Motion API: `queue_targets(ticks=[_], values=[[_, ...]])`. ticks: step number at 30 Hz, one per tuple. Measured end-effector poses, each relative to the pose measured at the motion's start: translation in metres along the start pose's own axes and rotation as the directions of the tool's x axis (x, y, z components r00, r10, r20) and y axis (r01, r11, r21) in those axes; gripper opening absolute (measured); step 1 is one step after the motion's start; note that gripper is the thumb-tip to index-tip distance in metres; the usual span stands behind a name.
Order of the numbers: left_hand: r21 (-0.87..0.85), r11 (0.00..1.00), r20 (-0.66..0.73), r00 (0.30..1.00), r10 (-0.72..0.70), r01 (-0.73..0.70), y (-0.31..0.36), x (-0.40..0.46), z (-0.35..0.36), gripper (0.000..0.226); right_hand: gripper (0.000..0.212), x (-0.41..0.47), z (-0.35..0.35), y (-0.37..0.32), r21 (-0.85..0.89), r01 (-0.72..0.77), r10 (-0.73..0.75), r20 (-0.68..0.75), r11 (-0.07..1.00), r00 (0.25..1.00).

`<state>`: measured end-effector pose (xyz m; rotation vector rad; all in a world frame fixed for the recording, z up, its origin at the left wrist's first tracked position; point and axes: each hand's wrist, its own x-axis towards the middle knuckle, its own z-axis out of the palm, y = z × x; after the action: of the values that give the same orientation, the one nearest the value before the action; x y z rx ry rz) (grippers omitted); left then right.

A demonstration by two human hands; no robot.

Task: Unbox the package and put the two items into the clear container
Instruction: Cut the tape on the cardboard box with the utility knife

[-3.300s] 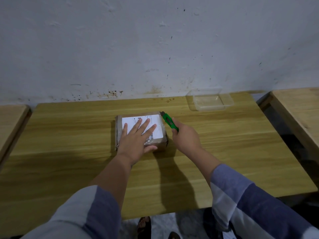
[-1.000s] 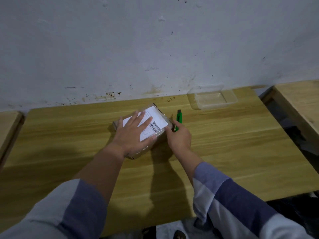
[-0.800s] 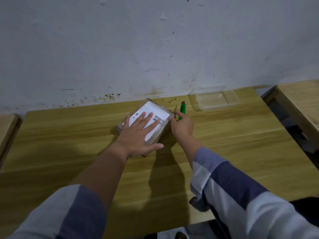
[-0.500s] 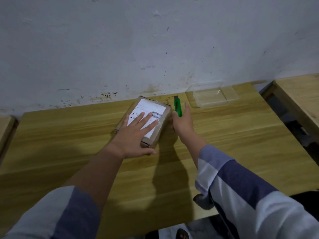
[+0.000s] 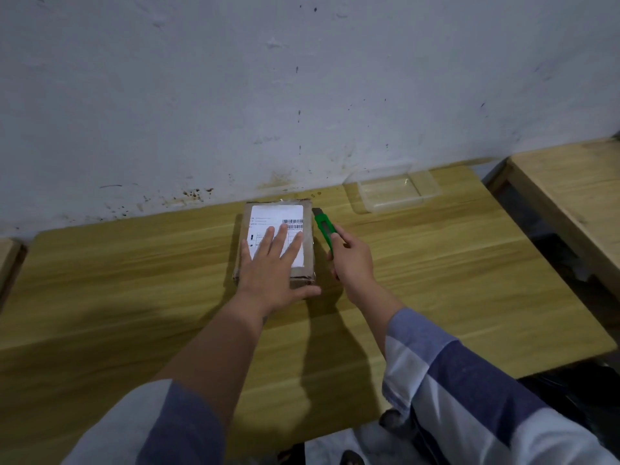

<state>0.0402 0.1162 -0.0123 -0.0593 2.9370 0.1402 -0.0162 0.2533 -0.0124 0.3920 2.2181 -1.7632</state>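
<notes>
Change: since half a second ago you have swung the package straight, its long side now running toward the wall, and your cutter has dropped alongside its right edge.
Left table: a wooden corner (image 5: pixel 8 260) shows at 9 o'clock of the package, well apart.
Package: the brown box (image 5: pixel 275 241) with a white barcode label (image 5: pixel 276 218) lies flat on the wooden table (image 5: pixel 436 280), near the wall.
Left hand: your left hand (image 5: pixel 273 265) lies flat on the label, fingers straight and spread, thumb along the near end; it presses, it does not grip.
Cutter: the green utility knife (image 5: pixel 324 229) lies just beside the package's right edge, tip pointing to 11 o'clock; you cannot tell whether the blade touches the cardboard.
Right hand: your right hand (image 5: pixel 352 260) is curled round the knife's handle.
Clear container: the transparent tub (image 5: pixel 396 191) sits at 2 o'clock of the package, near the wall.
Right table: another wooden top (image 5: pixel 570 189) stands at 3 o'clock.
</notes>
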Motion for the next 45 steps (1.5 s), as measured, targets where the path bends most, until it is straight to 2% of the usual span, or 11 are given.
queue_targets(ticks=[5,11,22,45], values=[[0.049,0.993,-0.004,0.994,0.109,-0.109,-0.023,0.005,-0.005,0.106,0.034,0.003,-0.002,-0.004,-0.074,0.016,-0.016,0.002,0.997,1.000],[0.055,0.994,-0.067,0.993,0.095,-0.091,-0.019,0.003,0.004,0.100,0.036,0.001,-0.001,-0.001,-0.166,0.081,-0.080,0.015,0.983,0.997],[0.047,0.997,-0.049,0.997,0.065,-0.062,-0.016,0.005,0.004,0.098,0.037,-0.015,-0.025,-0.009,-0.364,0.207,-0.183,0.102,0.908,0.978],[0.032,0.999,-0.031,0.999,0.011,-0.010,-0.009,-0.001,0.004,0.098,0.038,-0.073,-0.050,0.007,-0.481,0.254,-0.204,0.156,0.839,0.967]])
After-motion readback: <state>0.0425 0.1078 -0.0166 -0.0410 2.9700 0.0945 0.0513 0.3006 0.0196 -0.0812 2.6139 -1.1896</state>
